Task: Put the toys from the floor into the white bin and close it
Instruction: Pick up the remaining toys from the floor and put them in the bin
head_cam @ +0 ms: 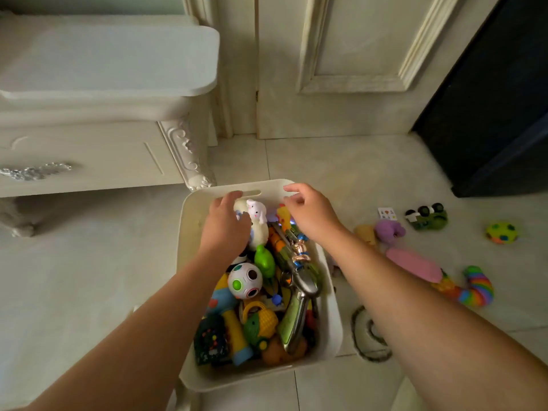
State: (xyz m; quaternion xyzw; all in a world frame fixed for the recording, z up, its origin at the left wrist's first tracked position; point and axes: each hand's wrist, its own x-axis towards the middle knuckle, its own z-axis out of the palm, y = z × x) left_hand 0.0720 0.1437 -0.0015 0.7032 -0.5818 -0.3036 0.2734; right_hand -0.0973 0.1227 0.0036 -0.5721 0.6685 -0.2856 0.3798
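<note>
1. Forearms (pixel 142 330) reach over the bin (pixel 336 321), which is packed with toys almost to its rim.
2. Left grip (pixel 225 223) lies on the white toy (pixel 258 232) at the bin's far end, thumb against it. Whether it clasps the toy I cannot tell.
3. Right grip (pixel 311 215) hovers just right of the left one, fingers loosely curled and apart, holding nothing.
4. On the floor, right of the right grip, lie a purple toy (pixel 388 231), a truck (pixel 427 218), a pink toy (pixel 413 265), a rainbow slug (pixel 477 287) and, farthest out, a spotted ball (pixel 501 232).
5. Likely best: seat the white toy low in a gap, so nothing rides above the rim and the bin can close.
6. Next, the right grip should take the nearest floor toys first, working outward.
</note>
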